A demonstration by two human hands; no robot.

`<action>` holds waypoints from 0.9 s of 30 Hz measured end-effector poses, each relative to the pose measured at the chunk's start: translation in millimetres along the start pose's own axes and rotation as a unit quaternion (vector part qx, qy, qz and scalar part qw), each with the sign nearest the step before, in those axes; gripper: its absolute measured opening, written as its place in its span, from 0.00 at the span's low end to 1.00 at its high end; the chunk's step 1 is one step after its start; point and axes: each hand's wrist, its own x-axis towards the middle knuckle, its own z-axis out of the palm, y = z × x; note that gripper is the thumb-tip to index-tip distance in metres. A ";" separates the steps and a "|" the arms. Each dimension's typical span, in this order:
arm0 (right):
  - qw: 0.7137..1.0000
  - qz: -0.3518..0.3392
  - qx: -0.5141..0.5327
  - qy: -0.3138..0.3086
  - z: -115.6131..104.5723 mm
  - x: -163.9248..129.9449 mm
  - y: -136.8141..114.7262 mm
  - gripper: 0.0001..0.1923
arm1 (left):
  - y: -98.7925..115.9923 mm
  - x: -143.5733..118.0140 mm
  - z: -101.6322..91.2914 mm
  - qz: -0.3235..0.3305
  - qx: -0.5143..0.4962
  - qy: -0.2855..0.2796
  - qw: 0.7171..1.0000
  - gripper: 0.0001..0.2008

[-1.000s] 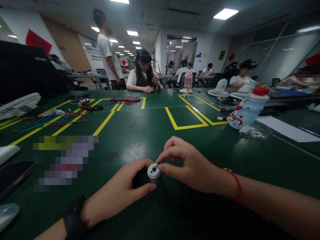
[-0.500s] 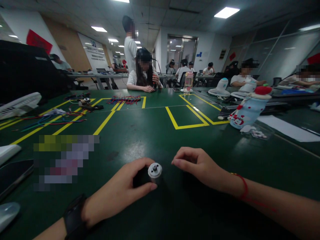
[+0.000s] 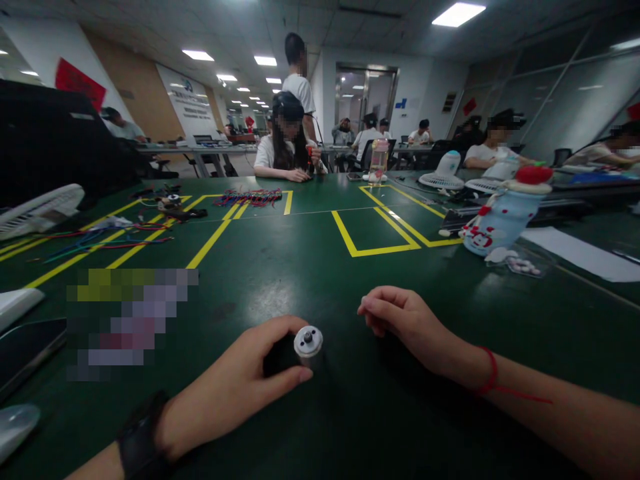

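My left hand grips a small cylindrical motor with a silver end cap and a short shaft, held upright just above the dark green table. A black watch sits on that wrist. My right hand rests on the table a little to the right of the motor, fingers loosely curled, holding nothing. A red string bracelet circles the right wrist.
Yellow tape boxes mark the table. Coloured wires and a white fan lie far left, a dark phone near left. A blue bottle with a red cap stands right. A person sits across; others work behind.
My right hand has let go of the motor's top and drawn back to the right onto the table. The left hand keeps holding the motor. A standing person walked right behind the seated one.
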 end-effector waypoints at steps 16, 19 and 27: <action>0.970 -0.061 -0.227 -0.060 16.6 -9.5 -14.8 0.08 | 4.3 -1.7 -26.1 0.152 0.361 -0.021 0.920 0.26; 0.947 -0.128 -0.285 -0.069 29.0 -9.4 -22.7 0.10 | 7.5 0.7 -24.8 0.148 0.380 -0.033 0.912 0.23; 0.902 -0.217 -0.364 -0.077 52.5 2.4 -37.8 0.06 | 6.8 0.3 -20.4 0.142 0.347 -0.039 0.926 0.14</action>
